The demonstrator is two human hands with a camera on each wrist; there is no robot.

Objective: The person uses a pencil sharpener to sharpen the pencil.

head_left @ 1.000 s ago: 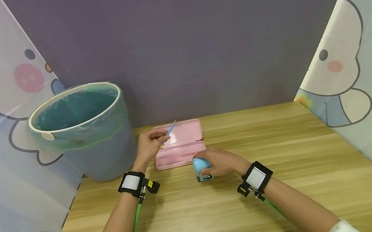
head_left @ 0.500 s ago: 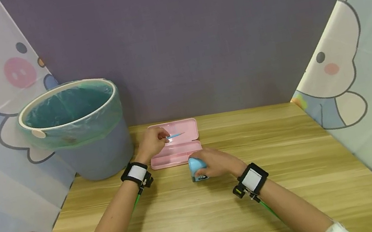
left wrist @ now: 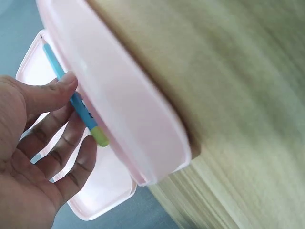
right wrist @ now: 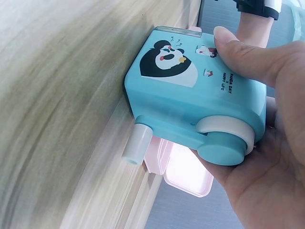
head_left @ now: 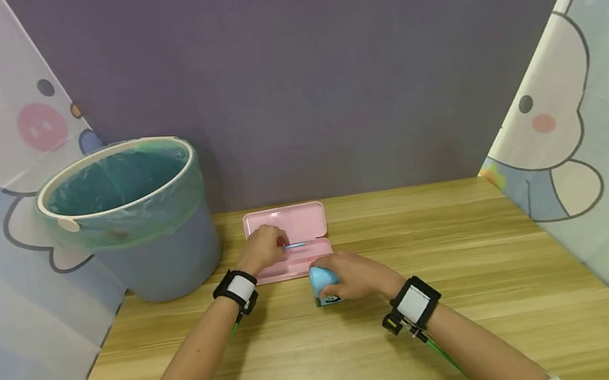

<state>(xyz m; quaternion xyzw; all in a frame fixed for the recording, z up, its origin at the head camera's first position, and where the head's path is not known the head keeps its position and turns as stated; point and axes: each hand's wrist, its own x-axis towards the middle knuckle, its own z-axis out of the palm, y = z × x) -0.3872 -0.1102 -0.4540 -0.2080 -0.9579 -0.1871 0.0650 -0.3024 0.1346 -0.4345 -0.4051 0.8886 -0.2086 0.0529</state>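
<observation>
My left hand point(head_left: 264, 249) pinches a blue pencil point(left wrist: 83, 110) with a yellow-green end between thumb and fingers. The pencil lies level above the lower half of an open pink pencil case point(head_left: 314, 219), its lid folded back toward the wall. In the left wrist view the case's side wall stands right beside the pencil. My right hand point(head_left: 357, 274) grips a blue crank pencil sharpener point(right wrist: 167, 105) with a panda picture, thumb on one side and palm behind. The sharpener is at the case's front right corner, on the wooden table.
A blue-grey bin point(head_left: 164, 262) with a green liner and cream rim stands left of the case. A dark wall point(head_left: 321, 78) rises behind the table point(head_left: 445, 260). Printed cartoon sheets hang at both sides. Each wrist wears a strapped camera with a green cable.
My left hand has turned the pencil from slanted upward to level and brought it down and nearer, from over the lid to over the case's lower half. My right hand keeps holding the sharpener in place.
</observation>
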